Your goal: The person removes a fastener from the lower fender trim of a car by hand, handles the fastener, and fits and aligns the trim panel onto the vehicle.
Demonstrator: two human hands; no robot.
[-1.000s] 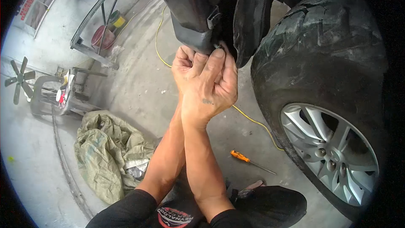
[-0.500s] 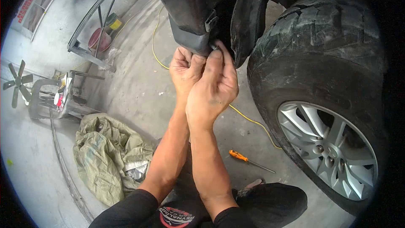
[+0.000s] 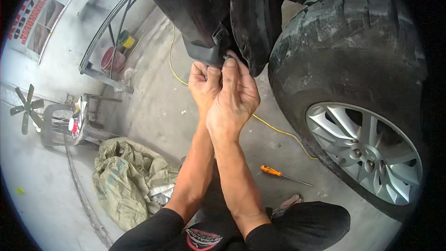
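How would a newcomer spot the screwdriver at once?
Find the big tyre with the silver rim at the right. Left of it, on the floor below the yellow cord, lies the screwdriver. Its bright orange handle and thin straight shaft distinguish it from the curving cord.

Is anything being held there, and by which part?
Left fingers seem to pinch the dark, angular plastic-looking trim by its lower edge; what right fingers hold, if anything, cannot be told.

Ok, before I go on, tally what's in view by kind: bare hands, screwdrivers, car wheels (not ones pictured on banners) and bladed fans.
Bare hands: 2
Screwdriver: 1
Car wheel: 1
Bladed fan: 1
Total: 5
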